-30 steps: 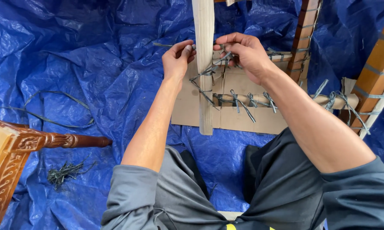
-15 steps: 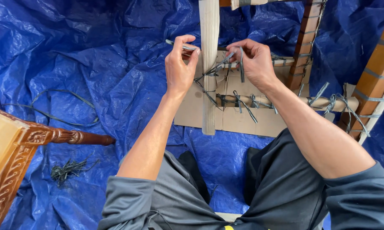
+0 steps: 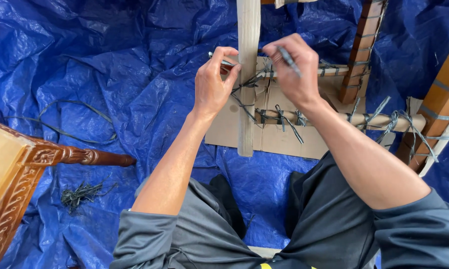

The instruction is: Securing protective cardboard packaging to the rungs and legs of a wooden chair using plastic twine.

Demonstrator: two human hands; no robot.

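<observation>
Ties already bind several joints right of our hands. Our left hand [image 3: 212,82] pinches a wire [image 3: 219,59]; our right hand [image 3: 294,67] grips another wire end [image 3: 289,61] at the pale slat [image 3: 248,99], this knot unfinished.

The tarpaulin [image 3: 110,60] is blue woven plastic, glossy and crinkled. On it lies flat brown cardboard [image 3: 274,137], matt and papery. The upright slat [image 3: 248,74] is pale bare wood, unvarnished (its grain faintly rough). Dark grey ties [image 3: 284,119] look like thin twisted plastic cord. The chair [image 3: 20,169] is carved wood, reddish and polished. The trousers [image 3: 314,224] are matt grey cloth.
</observation>
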